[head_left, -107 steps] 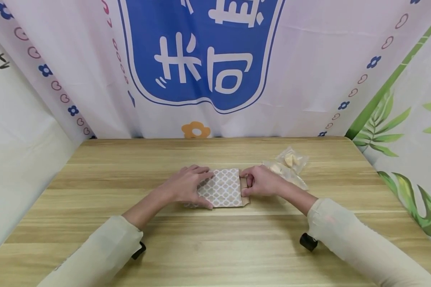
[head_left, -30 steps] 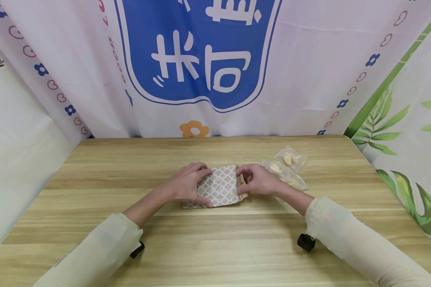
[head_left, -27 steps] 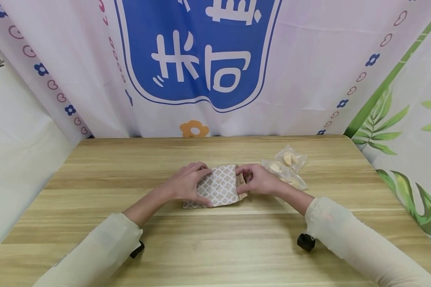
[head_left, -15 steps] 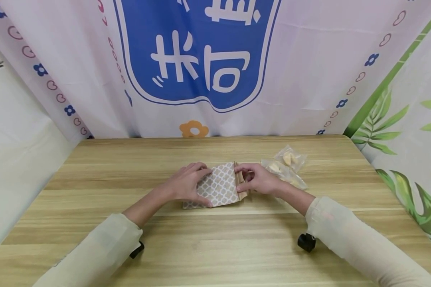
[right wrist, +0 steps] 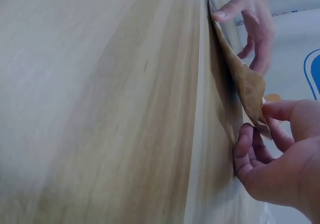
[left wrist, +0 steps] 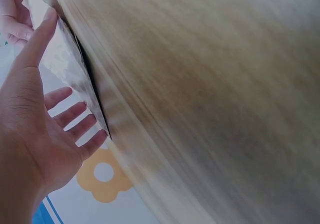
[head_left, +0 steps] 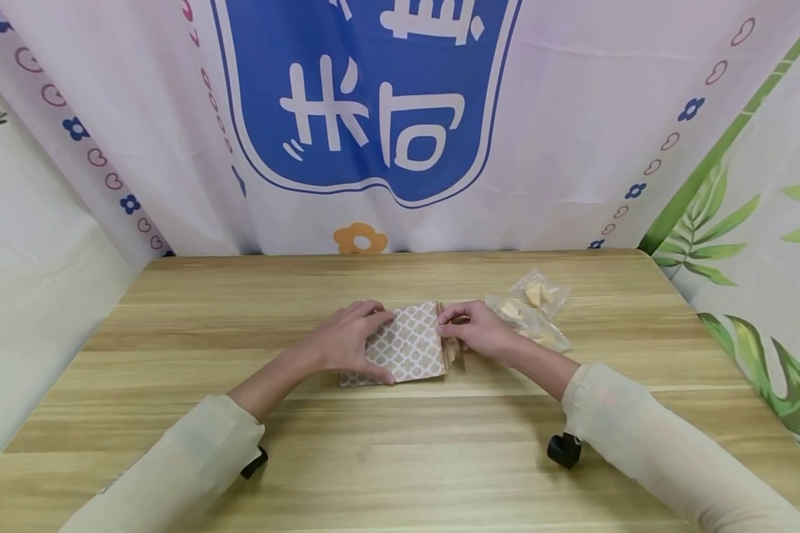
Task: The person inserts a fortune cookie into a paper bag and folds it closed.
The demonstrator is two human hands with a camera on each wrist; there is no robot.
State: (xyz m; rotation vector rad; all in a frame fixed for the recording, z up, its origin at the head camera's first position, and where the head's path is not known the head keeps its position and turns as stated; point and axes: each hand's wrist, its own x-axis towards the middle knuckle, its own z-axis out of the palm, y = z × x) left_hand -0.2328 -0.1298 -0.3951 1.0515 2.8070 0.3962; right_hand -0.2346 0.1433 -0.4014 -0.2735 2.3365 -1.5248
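Observation:
A flat paper bag (head_left: 408, 346) with a beige and white lattice pattern lies on the wooden table. Its brown mouth faces right, and the edge there stands a little raised. My left hand (head_left: 349, 342) spans the bag's left part, thumb on the near edge and fingers spread over the far side; the left wrist view shows these fingers extended. At the mouth, my right hand (head_left: 485, 330) pinches the upper edge between thumb and forefinger. In the right wrist view the paper bag (right wrist: 246, 86) bulges up toward that hand, whose other fingers curl below the edge.
Several clear packets with pale yellow pieces lie right of the bag, one packet (head_left: 538, 295) farther back and another packet (head_left: 515, 312) close behind my right hand. A printed curtain (head_left: 553, 185) hangs along the table's back edge.
The bag's mouth has risen and the bag has tilted slightly. My right hand has shifted from the folded brown flap to the upper edge of the mouth. My left hand stays in place.

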